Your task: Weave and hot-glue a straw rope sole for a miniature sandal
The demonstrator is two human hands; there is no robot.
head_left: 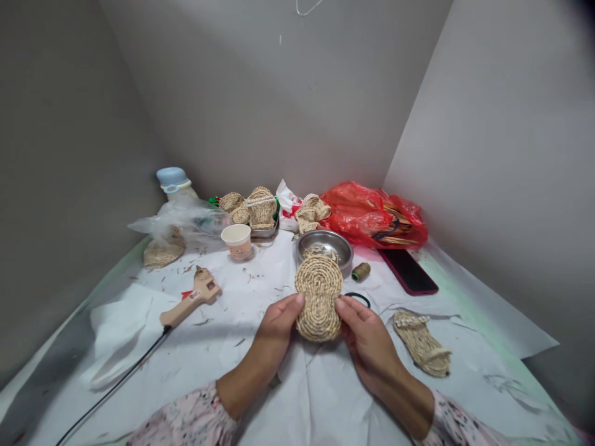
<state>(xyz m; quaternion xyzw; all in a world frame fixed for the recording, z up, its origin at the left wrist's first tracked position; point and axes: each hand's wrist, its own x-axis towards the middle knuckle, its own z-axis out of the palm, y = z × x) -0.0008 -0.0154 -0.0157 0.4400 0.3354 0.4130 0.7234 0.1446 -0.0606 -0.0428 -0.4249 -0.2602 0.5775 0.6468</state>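
Observation:
A woven straw sole (318, 297), shaped like a small footprint, stands upright between both hands above the white paper. My left hand (277, 328) grips its left edge with the thumb on the front. My right hand (365, 334) grips its right edge the same way. A finished straw sandal (422, 344) lies on the paper just right of my right hand.
A glue gun (193, 297) with a black cord lies at the left. Behind the sole sit a steel bowl (325, 244), a thread spool (361, 271), a black ring (359, 298), a phone (408, 271), a paper cup (237, 240), a red bag (372, 217) and more straw pieces (253, 207).

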